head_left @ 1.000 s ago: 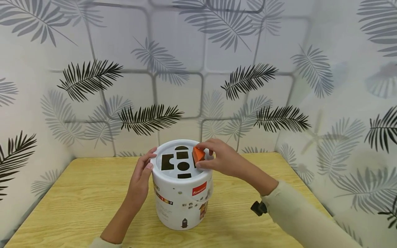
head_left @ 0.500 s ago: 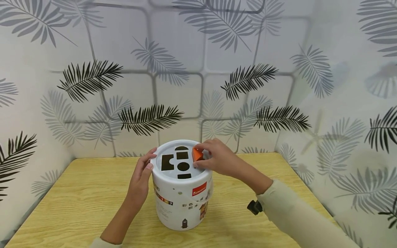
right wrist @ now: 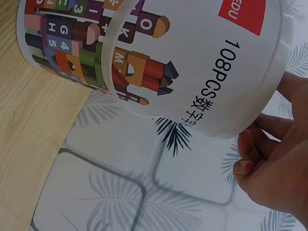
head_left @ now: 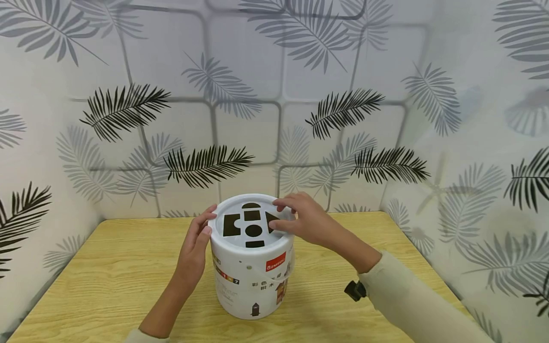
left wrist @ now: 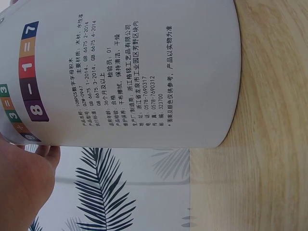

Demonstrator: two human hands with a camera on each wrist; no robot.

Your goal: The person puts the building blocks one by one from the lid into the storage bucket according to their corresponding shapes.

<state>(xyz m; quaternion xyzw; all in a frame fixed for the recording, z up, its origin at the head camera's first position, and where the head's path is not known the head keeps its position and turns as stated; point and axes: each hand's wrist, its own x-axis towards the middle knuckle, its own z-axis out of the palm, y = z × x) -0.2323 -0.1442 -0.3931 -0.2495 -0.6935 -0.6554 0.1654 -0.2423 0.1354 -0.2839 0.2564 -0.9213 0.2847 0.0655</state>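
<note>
A white bucket (head_left: 250, 286) with printed toy-block pictures stands upright on the wooden table. Its recessed white lid (head_left: 235, 243) has several dark shaped holes, among them a round one (head_left: 253, 230) and a triangular one (head_left: 271, 221). My left hand (head_left: 194, 247) rests against the bucket's left side, fingers at the rim. Over the lid's right part, my right hand (head_left: 306, 219) has its thumb and fingers spread apart by the triangular hole, with nothing between them. In the right wrist view its other fingers (right wrist: 248, 144) hang loosely curled beside the bucket's edge.
The light wooden table (head_left: 107, 271) extends around the bucket. Behind it rises a pale wall covering (head_left: 253, 128) with leaf patterns. A clear handle (right wrist: 111, 48) hangs across the bucket's side. A small black device (head_left: 355, 289) sits at the right sleeve.
The orange triangular block that my right hand pinched has gone out of sight at the triangular hole, which now shows dark. My right fingers have parted. The left hand has stayed put.
</note>
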